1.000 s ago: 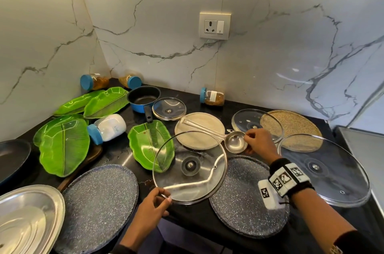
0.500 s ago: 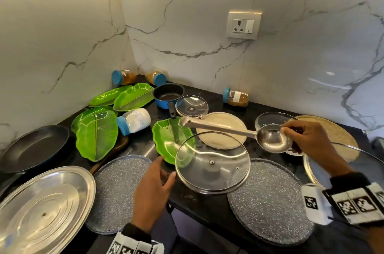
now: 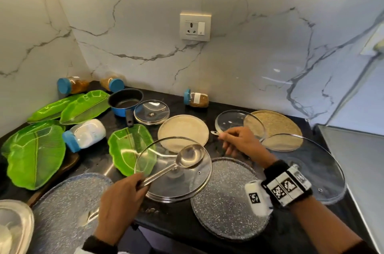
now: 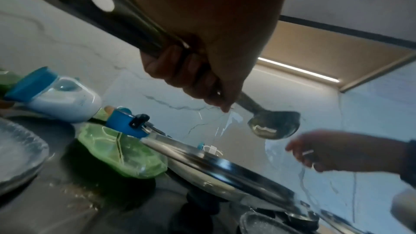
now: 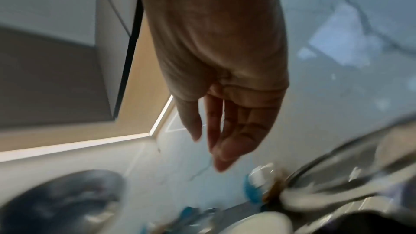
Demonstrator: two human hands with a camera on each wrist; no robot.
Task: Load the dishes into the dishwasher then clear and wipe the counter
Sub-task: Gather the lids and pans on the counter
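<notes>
Left hand (image 3: pixel 119 206) gripping steel ladle (image 3: pixel 178 163) by handle, together with glass lid (image 3: pixel 173 170), bowl over lid. Right hand (image 3: pixel 242 143) loose, fingers extended, empty, above black counter (image 3: pixel 176 220). Four green leaf-shaped plates (image 3: pixel 35 154). Four glass lids. Two speckled round plates (image 3: pixel 226 201).

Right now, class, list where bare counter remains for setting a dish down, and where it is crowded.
Bare counter lies between the brown jar, beige plate and small glass lid. A narrow strip runs along the front edge between the two speckled trays. The left corner, with green leaf plates, is crowded.
</notes>
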